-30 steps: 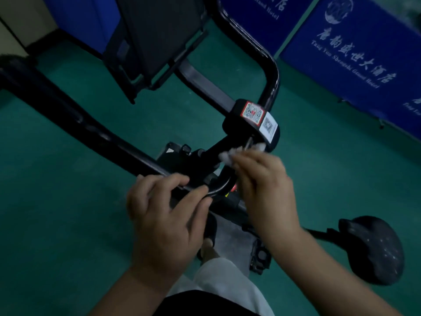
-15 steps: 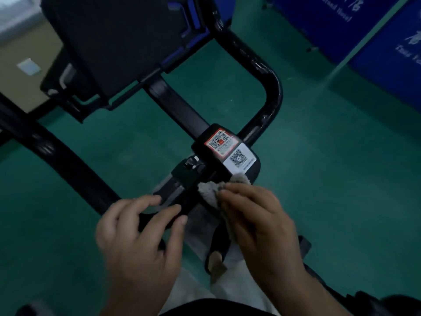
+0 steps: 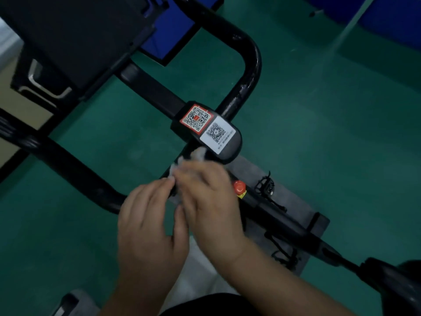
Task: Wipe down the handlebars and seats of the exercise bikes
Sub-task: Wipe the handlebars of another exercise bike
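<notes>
**Both hands at the bike's centre stem, cloth under the right**

At the far left, the black handlebar sweeps in from the edge toward the middle of the green floor. The left hand lies over its inner end, fingers loosely bent on the bar; motion blur hides whether they truly grip it. Just right, touching it, the right hand presses a pale cloth against the stem, fingers curled over the cloth. Directly above the cloth sits the black console carrying 2 QR stickers. A red knob shows beside the right hand. The seat lies at the lower right edge.
</notes>
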`<move>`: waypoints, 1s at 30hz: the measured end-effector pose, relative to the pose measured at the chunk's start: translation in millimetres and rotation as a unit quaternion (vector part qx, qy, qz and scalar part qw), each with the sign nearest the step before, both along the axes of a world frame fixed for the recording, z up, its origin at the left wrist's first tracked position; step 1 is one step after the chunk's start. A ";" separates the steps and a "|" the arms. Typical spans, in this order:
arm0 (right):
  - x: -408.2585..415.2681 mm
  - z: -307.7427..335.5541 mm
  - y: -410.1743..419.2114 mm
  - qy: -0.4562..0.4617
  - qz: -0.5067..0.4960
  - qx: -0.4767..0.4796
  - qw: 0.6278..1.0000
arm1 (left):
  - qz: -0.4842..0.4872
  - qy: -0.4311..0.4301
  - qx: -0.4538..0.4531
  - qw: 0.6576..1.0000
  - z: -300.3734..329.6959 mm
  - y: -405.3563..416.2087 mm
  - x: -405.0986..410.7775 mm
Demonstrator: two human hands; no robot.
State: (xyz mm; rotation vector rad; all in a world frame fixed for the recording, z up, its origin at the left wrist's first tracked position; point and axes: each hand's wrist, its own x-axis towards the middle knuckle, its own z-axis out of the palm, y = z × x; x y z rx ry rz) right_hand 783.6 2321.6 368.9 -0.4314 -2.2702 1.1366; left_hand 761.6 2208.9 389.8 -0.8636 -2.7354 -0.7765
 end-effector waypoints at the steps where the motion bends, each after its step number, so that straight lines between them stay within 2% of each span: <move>1: 5.4 -2.7 -6.4 0.000 0.016 0.002 1.000 | -0.005 -0.011 0.012 1.000 -1.0 -2.3 1.3; 3: 14.4 -10.6 -3.2 -0.026 0.030 0.018 0.999 | -0.021 -0.017 0.021 0.999 -4.0 -7.4 2.0; 5: 21.7 -13.8 7.9 -0.052 -0.003 0.005 0.999 | -0.034 -0.010 0.017 0.999 -5.6 -14.8 5.5; 8: 23.4 -3.5 12.3 0.003 -0.059 0.011 0.998 | -0.048 -0.028 0.003 0.998 -2.8 -28.6 13.3; 11: -1.0 12.9 -0.3 0.028 -0.047 0.077 0.996 | -0.033 -0.048 -0.008 0.998 -3.2 -52.2 17.5; 13: -15.2 16.4 -15.0 0.012 0.008 0.135 0.991 | -0.014 -0.052 -0.001 0.999 -4.5 -66.3 14.9; 15: -10.7 11.4 -29.6 0.000 0.114 0.194 0.974 | 0.001 -0.059 0.002 0.998 -6.4 -76.9 12.2; 17: -1.2 10.8 -29.7 0.008 0.185 0.208 0.960 | 0.014 -0.079 0.007 0.997 -6.9 -83.5 11.5; 21: -24.6 32.1 -29.4 0.006 0.184 0.211 0.960 | 0.031 -0.113 0.034 0.992 -12.3 -87.5 12.7; 25: -69.2 38.8 -67.1 -0.090 0.253 0.172 0.948 | 0.040 -0.142 0.074 0.986 -16.4 -89.5 16.7; 27: -68.6 37.8 -68.3 -0.087 0.272 0.221 0.933 | 0.041 -0.137 0.071 0.987 -16.8 -90.8 19.3; 30: -29.8 34.2 -47.3 -0.031 0.288 0.297 0.910 | 0.032 -0.132 0.053 0.989 -19.9 -91.6 27.2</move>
